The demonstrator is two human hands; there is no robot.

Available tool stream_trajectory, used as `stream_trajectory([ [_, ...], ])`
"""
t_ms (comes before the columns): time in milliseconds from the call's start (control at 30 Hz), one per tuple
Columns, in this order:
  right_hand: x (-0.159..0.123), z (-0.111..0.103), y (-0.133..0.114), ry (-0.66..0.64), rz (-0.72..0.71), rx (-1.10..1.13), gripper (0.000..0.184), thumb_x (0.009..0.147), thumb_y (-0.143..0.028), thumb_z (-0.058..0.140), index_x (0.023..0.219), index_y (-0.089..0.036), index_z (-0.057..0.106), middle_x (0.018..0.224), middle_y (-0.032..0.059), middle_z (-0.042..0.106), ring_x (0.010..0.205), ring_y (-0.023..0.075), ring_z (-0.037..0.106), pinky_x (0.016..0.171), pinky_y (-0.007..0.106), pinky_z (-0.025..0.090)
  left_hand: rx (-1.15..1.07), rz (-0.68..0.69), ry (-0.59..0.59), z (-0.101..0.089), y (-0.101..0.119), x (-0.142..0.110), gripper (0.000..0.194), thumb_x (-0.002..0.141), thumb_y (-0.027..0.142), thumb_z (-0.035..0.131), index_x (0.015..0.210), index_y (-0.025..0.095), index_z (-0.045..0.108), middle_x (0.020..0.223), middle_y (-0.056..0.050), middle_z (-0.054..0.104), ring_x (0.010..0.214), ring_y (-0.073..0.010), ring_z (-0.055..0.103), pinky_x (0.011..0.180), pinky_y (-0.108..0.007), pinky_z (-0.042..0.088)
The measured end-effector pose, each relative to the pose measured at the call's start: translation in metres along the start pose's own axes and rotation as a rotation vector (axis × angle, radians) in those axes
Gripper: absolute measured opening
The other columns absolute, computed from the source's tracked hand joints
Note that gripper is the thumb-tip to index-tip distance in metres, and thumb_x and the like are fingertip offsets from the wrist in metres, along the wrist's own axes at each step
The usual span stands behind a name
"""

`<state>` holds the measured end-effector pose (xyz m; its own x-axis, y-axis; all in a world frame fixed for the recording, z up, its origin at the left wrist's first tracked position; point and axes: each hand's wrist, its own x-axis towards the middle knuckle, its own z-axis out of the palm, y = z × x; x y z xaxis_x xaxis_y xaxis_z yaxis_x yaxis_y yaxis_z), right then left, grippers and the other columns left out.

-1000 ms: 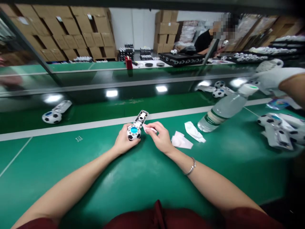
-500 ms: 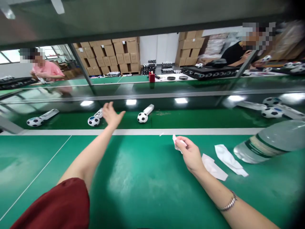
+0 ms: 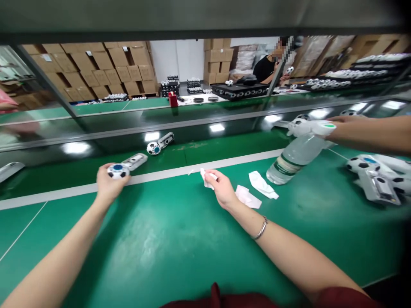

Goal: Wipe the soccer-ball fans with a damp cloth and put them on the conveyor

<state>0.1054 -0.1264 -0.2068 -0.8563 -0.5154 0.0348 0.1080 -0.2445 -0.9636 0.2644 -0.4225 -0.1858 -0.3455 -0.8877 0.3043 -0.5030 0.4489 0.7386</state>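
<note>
My left hand (image 3: 111,184) is closed around the ball end of a football-patterned device (image 3: 118,171), a black-and-white ball with a blue disc. Its white handle (image 3: 136,161) points up and right, over the belt's near edge. My right hand (image 3: 222,190) pinches a crumpled white tissue (image 3: 209,179) just above the green table. Beside that wrist lie a folded pinkish-white tissue (image 3: 248,197) and another white tissue (image 3: 263,185). A similar football device (image 3: 154,148) rests farther back on the green belt, its handle angled right.
A large clear bottle (image 3: 290,160) stands tilted at the right. Behind it a co-worker's arm (image 3: 369,132) reaches in near other football devices. More devices (image 3: 377,182) lie piled on the right of the table (image 3: 180,252). Farther back are a red tape dispenser (image 3: 173,99) and cartons (image 3: 83,64).
My left hand has closed on a football device and brought it nearer. The view has swung right, and a co-worker's arm has come in there. My right hand keeps its tissue.
</note>
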Motion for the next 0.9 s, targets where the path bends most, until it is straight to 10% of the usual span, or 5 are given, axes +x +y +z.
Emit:
stream_trajectory([
  [167,-0.010,0.002,-0.005,-0.088,-0.112,-0.183,0.031,0.071,-0.038,0.061,0.086,-0.012,0.059,0.076,0.0028,0.058,0.066,0.0093,0.050,0.064,0.022,0.040,-0.293,0.182,-0.448,0.018,0.048,-0.106,0.065,0.050,0.029,0.070,0.108,0.016,0.043,0.095,-0.004,0.054,0.078,-0.0136,0.054,0.067,-0.023,0.045],
  [300,-0.025,0.005,-0.010,-0.175,-0.300,-0.371,0.024,0.077,-0.031,0.056,0.095,-0.016,0.061,0.093,0.0042,0.059,0.084,0.0125,0.054,0.078,0.025,0.042,-0.383,0.241,-0.590,0.037,0.060,-0.153,0.061,0.054,0.025,0.068,0.108,0.017,0.041,0.103,-0.005,0.051,0.085,-0.0142,0.053,0.075,-0.025,0.044],
  [600,-0.045,0.026,-0.001,-0.441,-0.772,-0.776,0.019,0.083,-0.029,0.051,0.094,-0.023,0.066,0.082,0.0025,0.058,0.082,0.0127,0.050,0.076,0.028,0.037,-0.306,0.467,-0.522,0.048,0.055,-0.163,0.052,0.059,0.024,0.063,0.106,0.016,0.042,0.105,-0.006,0.047,0.095,-0.0171,0.049,0.085,-0.030,0.042],
  [900,-0.033,0.022,0.000,-0.303,-0.629,-0.861,0.018,0.083,-0.030,0.051,0.089,-0.020,0.065,0.086,0.0026,0.059,0.084,0.0134,0.052,0.078,0.030,0.035,-0.273,0.547,-0.510,0.049,0.056,-0.164,0.048,0.062,0.023,0.062,0.105,0.017,0.041,0.103,-0.006,0.046,0.095,-0.0163,0.048,0.083,-0.028,0.042],
])
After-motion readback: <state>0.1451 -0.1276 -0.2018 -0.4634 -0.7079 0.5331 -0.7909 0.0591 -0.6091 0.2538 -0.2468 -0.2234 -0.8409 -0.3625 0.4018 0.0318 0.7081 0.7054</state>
